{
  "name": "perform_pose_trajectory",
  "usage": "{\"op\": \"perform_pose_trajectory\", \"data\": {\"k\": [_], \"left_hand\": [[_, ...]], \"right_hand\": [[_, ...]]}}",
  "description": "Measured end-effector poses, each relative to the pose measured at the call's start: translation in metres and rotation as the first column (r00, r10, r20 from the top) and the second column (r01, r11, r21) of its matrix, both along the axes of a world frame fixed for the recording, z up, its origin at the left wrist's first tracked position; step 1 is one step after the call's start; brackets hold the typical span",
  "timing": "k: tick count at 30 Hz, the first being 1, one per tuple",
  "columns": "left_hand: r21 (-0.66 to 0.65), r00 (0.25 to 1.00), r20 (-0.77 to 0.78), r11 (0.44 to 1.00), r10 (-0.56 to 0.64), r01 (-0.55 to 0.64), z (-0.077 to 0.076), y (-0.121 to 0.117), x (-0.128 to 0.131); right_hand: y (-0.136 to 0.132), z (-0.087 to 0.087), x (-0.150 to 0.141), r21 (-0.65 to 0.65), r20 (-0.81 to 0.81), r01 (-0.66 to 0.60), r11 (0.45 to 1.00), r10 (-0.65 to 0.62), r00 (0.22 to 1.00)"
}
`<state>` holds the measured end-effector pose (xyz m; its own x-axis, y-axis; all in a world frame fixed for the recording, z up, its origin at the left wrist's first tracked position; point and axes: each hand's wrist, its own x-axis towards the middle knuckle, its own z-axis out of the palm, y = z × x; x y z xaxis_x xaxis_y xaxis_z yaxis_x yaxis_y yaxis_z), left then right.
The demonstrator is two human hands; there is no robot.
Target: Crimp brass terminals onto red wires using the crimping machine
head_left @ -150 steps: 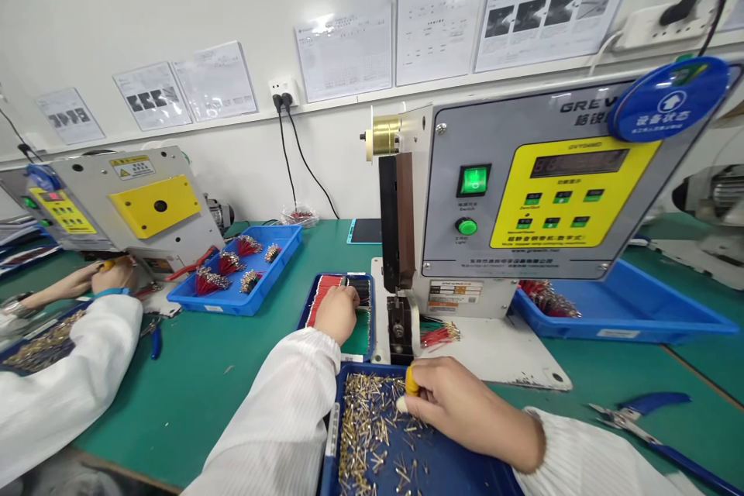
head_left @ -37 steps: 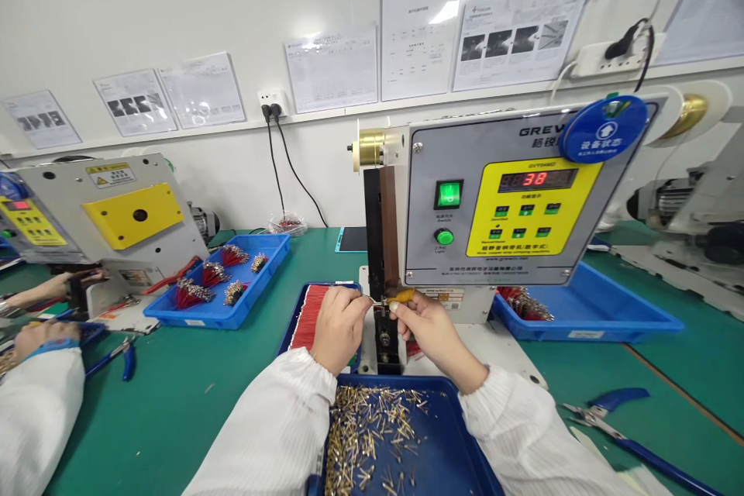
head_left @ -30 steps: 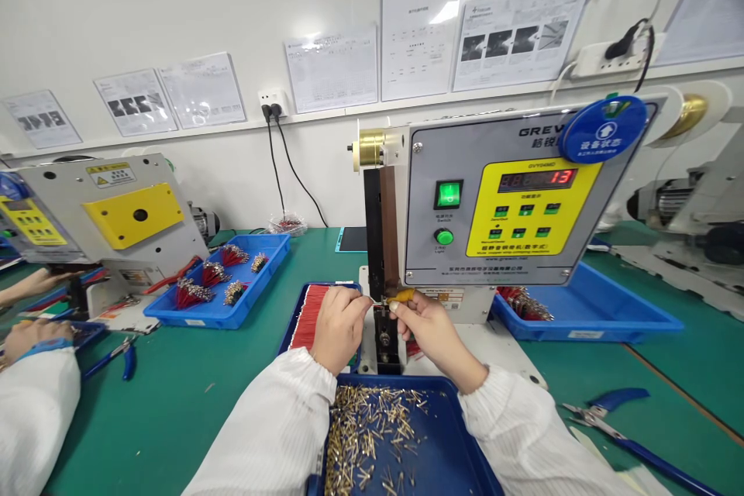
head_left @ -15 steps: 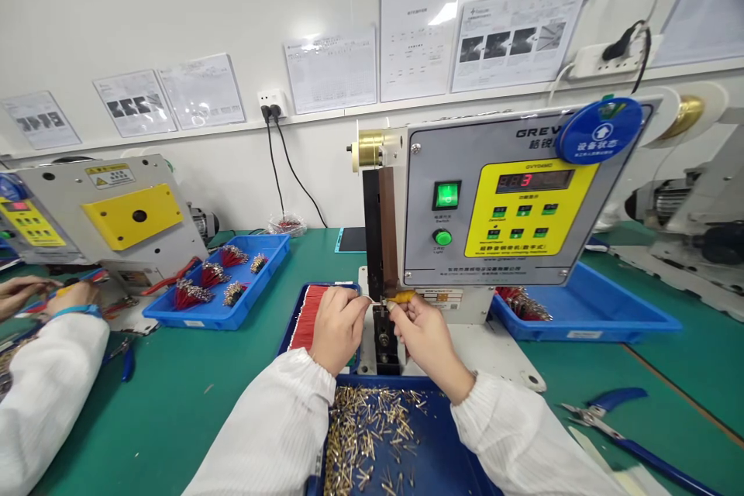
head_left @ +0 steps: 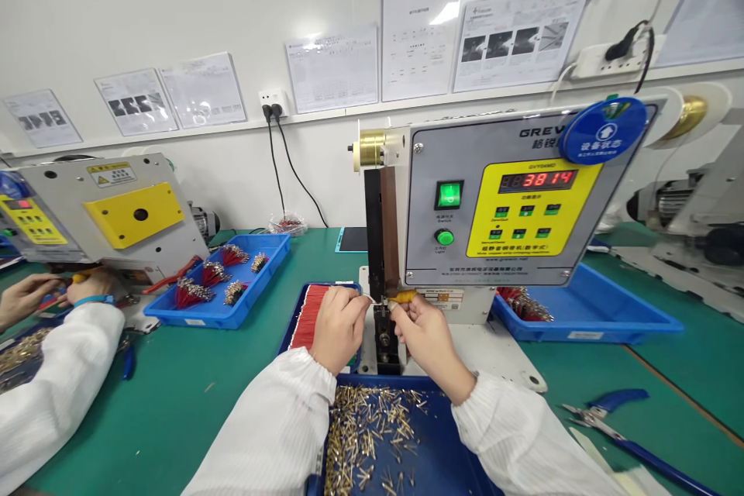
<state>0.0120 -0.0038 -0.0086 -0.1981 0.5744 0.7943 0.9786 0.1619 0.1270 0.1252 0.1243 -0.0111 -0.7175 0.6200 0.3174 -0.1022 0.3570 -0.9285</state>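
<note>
Both my hands meet at the small press head [head_left: 382, 325] at the front of the grey machine [head_left: 511, 194] with the yellow panel. My left hand [head_left: 340, 325] is closed in a pinch on a thin wire whose end reaches the press head. My right hand [head_left: 424, 333] is closed too, pinching something tiny beside the wire end; an orange cap sits on one fingertip. A blue tray [head_left: 459, 457] of several small brass terminals [head_left: 366, 426] lies just under my wrists. Red wires [head_left: 308, 318] fill a tray behind my left hand.
A blue tray [head_left: 604, 314] with finished red wires stands right of the machine, another blue tray [head_left: 232, 302] with wire bundles to the left. Blue-handled pliers [head_left: 610, 407] lie at the right. A co-worker's hands [head_left: 63, 291] work at a second machine [head_left: 110, 209] on the left.
My hands moved from the trays up to the press head five seconds ago and have stayed there. The machine's red display keeps changing. The co-worker's hands shifted at the left machine.
</note>
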Motion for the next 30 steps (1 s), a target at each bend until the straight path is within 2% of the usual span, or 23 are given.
{"op": "perform_pose_trajectory", "data": {"k": [11, 15, 19, 22, 26, 30], "left_hand": [[0.002, 1.000, 0.030, 1.000, -0.007, 0.007, 0.001, 0.000, 0.000], [0.001, 0.999, 0.033, 1.000, -0.017, 0.017, 0.000, 0.000, -0.001], [0.007, 0.999, 0.037, 1.000, -0.021, 0.021, -0.001, 0.000, -0.005], [0.016, 0.999, 0.041, 1.000, -0.015, 0.014, -0.002, 0.000, -0.010], [0.032, 0.998, 0.056, 0.999, -0.014, 0.012, -0.002, 0.000, -0.012], [0.021, 0.998, 0.062, 1.000, -0.019, 0.018, -0.002, 0.000, -0.011]], "right_hand": [[0.000, -0.003, -0.001, -0.040, -0.002, -0.010, 0.999, 0.010, 1.000], [0.002, 0.001, -0.001, -0.006, 0.015, 0.001, 1.000, -0.001, 1.000], [0.021, 0.013, 0.012, 0.141, 0.128, 0.014, 0.990, -0.033, 0.991], [0.046, 0.020, 0.032, 0.161, 0.250, -0.014, 0.987, -0.027, 0.968], [0.074, 0.015, 0.055, 0.163, 0.378, -0.049, 0.985, -0.017, 0.925], [0.077, 0.007, 0.059, 0.317, 0.432, -0.125, 0.940, -0.025, 0.901]]}}
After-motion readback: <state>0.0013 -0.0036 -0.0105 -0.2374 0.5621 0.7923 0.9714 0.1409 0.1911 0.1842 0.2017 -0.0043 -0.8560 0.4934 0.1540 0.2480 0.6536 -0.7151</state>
